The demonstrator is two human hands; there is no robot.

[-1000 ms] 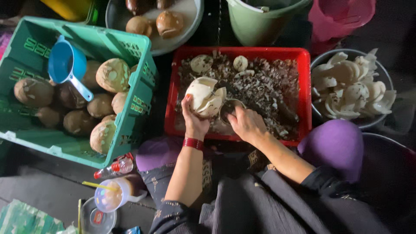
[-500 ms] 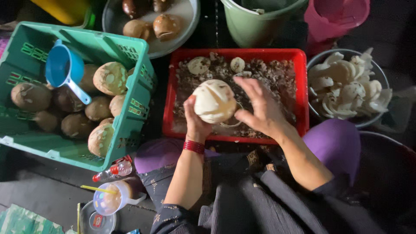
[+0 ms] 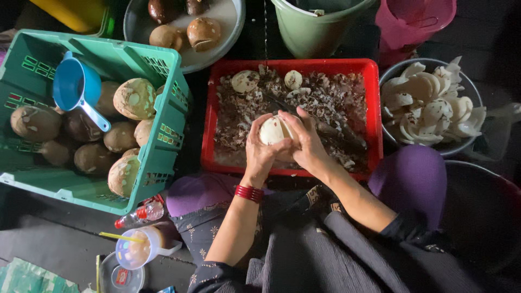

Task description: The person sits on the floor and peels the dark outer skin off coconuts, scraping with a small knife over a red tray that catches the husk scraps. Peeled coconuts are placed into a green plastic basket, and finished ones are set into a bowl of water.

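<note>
A pale, peeled coconut (image 3: 273, 130) is cupped between both my hands over the red tray (image 3: 372, 103). My left hand (image 3: 259, 152), with red bangles at the wrist, grips it from the left and below. Over its right side wraps my right hand (image 3: 306, 142). The red tray holds a heap of brown shell shavings and two pale coconut pieces (image 3: 245, 81) at its far side. A dark blade-like tool (image 3: 331, 130) lies in the shavings to the right of my hands.
A green crate (image 3: 163, 125) on the left holds several brown coconuts and a blue scoop (image 3: 76, 89). A metal bowl (image 3: 461, 146) of white coconut pieces sits at right. A plate with coconuts, a green bucket (image 3: 317, 30) and a pink bucket stand behind. A cup with a straw (image 3: 135, 249) and a bottle lie near my knee.
The coconut was first held low in the tray, then lifted and turned in my left hand. Now my right hand has closed over it, and both hands clasp it.
</note>
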